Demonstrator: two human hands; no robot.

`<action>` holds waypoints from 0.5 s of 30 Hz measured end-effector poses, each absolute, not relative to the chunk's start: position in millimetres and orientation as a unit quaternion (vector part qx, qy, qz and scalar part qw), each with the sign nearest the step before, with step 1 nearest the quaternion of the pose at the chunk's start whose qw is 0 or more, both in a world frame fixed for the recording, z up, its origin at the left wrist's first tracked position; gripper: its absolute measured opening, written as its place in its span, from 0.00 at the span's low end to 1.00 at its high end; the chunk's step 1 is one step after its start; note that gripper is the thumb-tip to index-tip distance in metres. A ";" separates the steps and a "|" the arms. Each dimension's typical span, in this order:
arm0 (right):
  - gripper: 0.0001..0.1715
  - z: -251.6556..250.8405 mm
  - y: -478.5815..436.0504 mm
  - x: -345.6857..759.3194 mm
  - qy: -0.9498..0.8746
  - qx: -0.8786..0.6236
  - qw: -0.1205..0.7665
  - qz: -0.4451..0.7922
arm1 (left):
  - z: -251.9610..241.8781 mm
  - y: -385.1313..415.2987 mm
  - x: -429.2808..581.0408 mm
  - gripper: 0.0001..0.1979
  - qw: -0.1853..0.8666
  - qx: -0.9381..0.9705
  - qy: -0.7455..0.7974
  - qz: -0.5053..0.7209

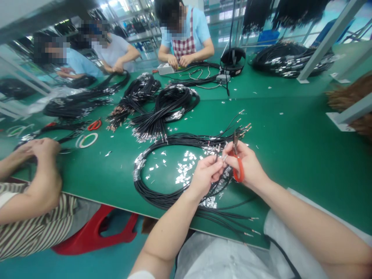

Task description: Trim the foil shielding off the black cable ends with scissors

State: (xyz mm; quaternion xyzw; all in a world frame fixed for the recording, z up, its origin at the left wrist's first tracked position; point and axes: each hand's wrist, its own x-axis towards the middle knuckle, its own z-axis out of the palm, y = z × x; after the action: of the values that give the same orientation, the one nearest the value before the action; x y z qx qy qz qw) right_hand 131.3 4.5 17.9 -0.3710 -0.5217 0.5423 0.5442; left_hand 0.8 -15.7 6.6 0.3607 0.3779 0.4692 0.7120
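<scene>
Pinched in my left hand (207, 173) is the end of a black cable, its tip largely hidden by my fingers. My right hand (247, 162) holds scissors (238, 169) with red handles, blades pointing up and away from me. The fingertips of both hands meet at the cable end. Under and around them lies a looped bundle of black cables (142, 186), wrapped in silvery foil at its left bend. Loose cable ends with stripped tips fan out beyond my hands and near the table edge. Small foil scraps (184, 170) are scattered inside the loop.
More coiled black cable bundles (174, 100) lie further back on the green table (290, 155). A tape roll (88, 140) and another pair of red-handled scissors (94, 124) sit to the left. Co-workers sit across and at left. A metal post (325, 42) stands at right.
</scene>
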 end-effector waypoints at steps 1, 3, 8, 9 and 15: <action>0.09 16.6 4.9 131.7 -0.531 -0.372 0.540 0.537 | 7.5 -15.1 -0.1 0.13 0.730 0.359 0.370 0.449; 0.08 14.0 6.3 132.9 -0.556 -0.379 0.533 0.512 | 8.6 -13.6 -1.3 0.13 0.751 0.355 0.363 0.422; 0.10 11.2 8.7 133.9 -0.583 -0.398 0.535 0.463 | 3.8 -11.8 2.2 0.14 0.659 0.356 0.424 0.509; 0.10 11.4 8.0 133.4 -0.586 -0.399 0.535 0.460 | 2.3 -11.8 3.4 0.14 0.631 0.363 0.436 0.528; 0.11 14.7 0.4 130.3 -0.609 -0.424 0.523 0.420 | 0.5 -14.2 7.2 0.12 0.555 0.389 0.469 0.566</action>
State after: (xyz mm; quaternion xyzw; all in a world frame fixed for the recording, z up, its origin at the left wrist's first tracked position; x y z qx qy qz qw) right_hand 130.3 0.4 14.7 -0.4240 -0.6086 0.4198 0.5231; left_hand 7.2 -14.2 0.5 0.3891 0.4690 0.5663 0.5549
